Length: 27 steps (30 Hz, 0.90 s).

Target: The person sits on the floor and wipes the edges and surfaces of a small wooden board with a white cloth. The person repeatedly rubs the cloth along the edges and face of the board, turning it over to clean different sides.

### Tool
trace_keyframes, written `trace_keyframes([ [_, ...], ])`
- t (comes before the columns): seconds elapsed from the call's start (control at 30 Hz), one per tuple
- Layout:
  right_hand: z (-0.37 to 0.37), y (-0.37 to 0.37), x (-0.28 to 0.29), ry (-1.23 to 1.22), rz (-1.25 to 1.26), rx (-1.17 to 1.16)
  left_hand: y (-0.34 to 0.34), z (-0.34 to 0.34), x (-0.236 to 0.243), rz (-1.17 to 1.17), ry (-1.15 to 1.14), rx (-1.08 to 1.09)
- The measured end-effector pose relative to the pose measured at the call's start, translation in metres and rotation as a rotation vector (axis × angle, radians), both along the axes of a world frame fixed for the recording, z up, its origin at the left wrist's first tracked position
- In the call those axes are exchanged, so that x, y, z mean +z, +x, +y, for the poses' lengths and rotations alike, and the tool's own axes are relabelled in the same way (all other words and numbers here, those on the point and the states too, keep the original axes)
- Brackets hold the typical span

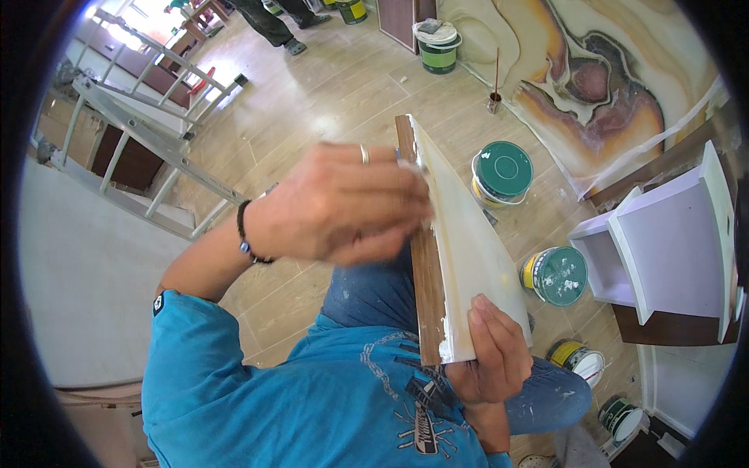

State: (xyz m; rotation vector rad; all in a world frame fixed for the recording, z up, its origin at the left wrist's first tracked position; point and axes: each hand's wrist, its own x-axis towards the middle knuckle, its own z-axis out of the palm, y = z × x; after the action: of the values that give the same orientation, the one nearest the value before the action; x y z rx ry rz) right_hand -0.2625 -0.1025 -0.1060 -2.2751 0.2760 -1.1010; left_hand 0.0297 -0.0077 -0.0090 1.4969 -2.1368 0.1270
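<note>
A long tapering panel [488,261] with a cream, marbled face stands across my lap, its brown wood-look edge [428,300] turned toward my left. Along the seam between edge and face runs a rough line of white paste [442,273]. My left hand [351,204], with a ring and a dark beaded bracelet, is closed and pressed at the upper part of this seam. Its fingertips are blurred, and a whitish thing under them is too unclear to name. Lower down, my right hand [495,351] grips the panel near its bottom end, fingers lying over the cream face.
Several buckets stand to the right, including one with a green lid [503,168] and another with a paint-spotted lid [563,276]. A white shelf unit [663,234] is beyond them. An aluminium ladder [148,152] is at left. Another person's legs [269,23] show at the far end.
</note>
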Motion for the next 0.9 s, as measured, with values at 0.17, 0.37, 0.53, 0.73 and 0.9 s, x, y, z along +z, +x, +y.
trace_keyframes([
  [0.17, 0.001, -0.003, -0.002, -0.009, 0.022, 0.004, -0.02, 0.007, 0.008, 0.035, -0.019, -0.075],
  [0.37, -0.001, -0.003, -0.001, -0.014, 0.009, -0.009, 0.007, 0.007, 0.002, -0.037, 0.003, 0.205],
  [0.53, -0.002, -0.004, 0.001, -0.002, -0.013, -0.063, 0.004, 0.012, -0.004, 0.22, -0.003, 0.303],
  [0.73, 0.015, 0.004, -0.01, -0.047, 0.013, -0.045, 0.002, 0.013, 0.002, 0.156, 0.034, 0.244],
  [0.9, 0.017, 0.002, -0.006, -0.026, 0.064, 0.006, 0.008, 0.021, -0.007, 0.137, 0.139, 0.276],
])
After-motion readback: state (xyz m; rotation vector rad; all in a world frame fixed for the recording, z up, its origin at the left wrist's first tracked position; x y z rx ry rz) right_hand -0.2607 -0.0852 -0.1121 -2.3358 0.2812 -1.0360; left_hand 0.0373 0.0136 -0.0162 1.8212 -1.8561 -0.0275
